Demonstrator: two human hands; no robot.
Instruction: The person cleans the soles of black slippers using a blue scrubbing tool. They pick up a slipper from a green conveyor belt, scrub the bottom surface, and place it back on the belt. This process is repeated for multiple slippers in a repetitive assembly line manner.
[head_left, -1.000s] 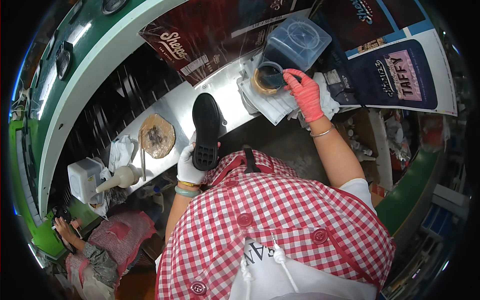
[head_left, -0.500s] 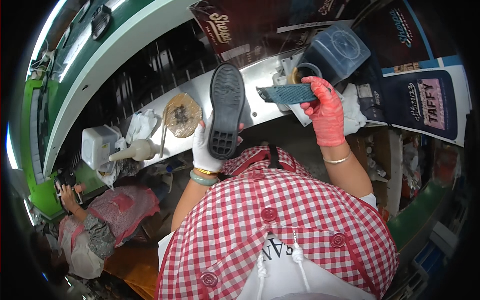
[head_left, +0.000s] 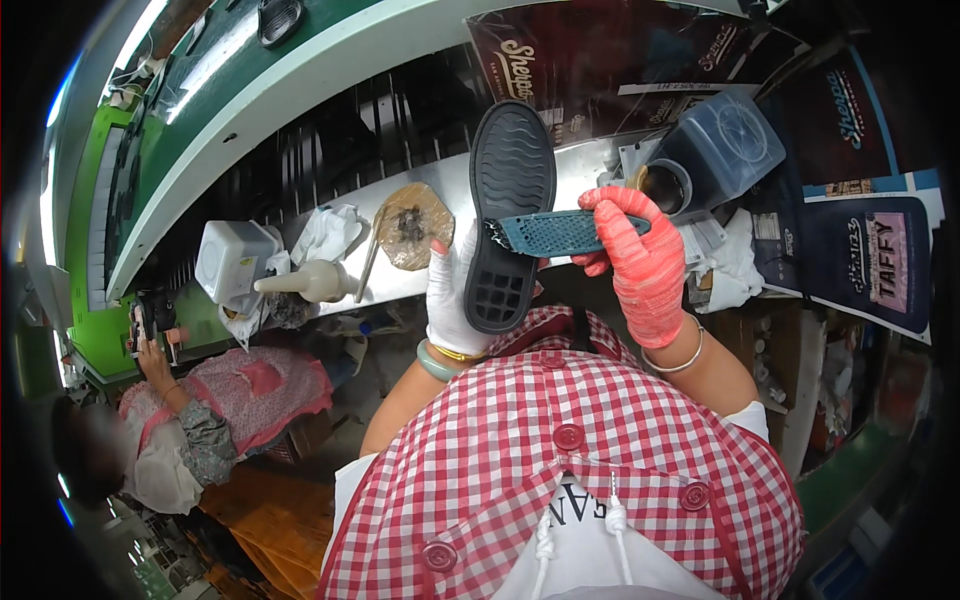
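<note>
A black shoe sole (head_left: 512, 165) stands nearly upright in front of me, its ridged and gridded face toward me. My left hand (head_left: 453, 300), in a white glove with bare fingertips, grips its lower part from the left. In my pink-gloved right hand (head_left: 640, 260), the fingers are closed around a flat teal brush (head_left: 552, 235) with a dotted surface. The brush lies sideways across the middle of the sole, its dark bristly tip over the sole's face. Whether the bristles press on it, I cannot tell.
Left on the metal bench lie a film-wrapped disc (head_left: 425, 210) with a dark stain, a squeeze bottle (head_left: 310, 283) and a white jug (head_left: 225, 258). A dark-filled cup (head_left: 668, 188) and clear bin (head_left: 740, 140) stand right, near white cloth (head_left: 735, 265). A co-worker (head_left: 190, 440) sits at left.
My right hand has brought the brush left and down, from beside the sole to across its face. In the picture, the sole and my left hand have shifted right along with the surroundings.
</note>
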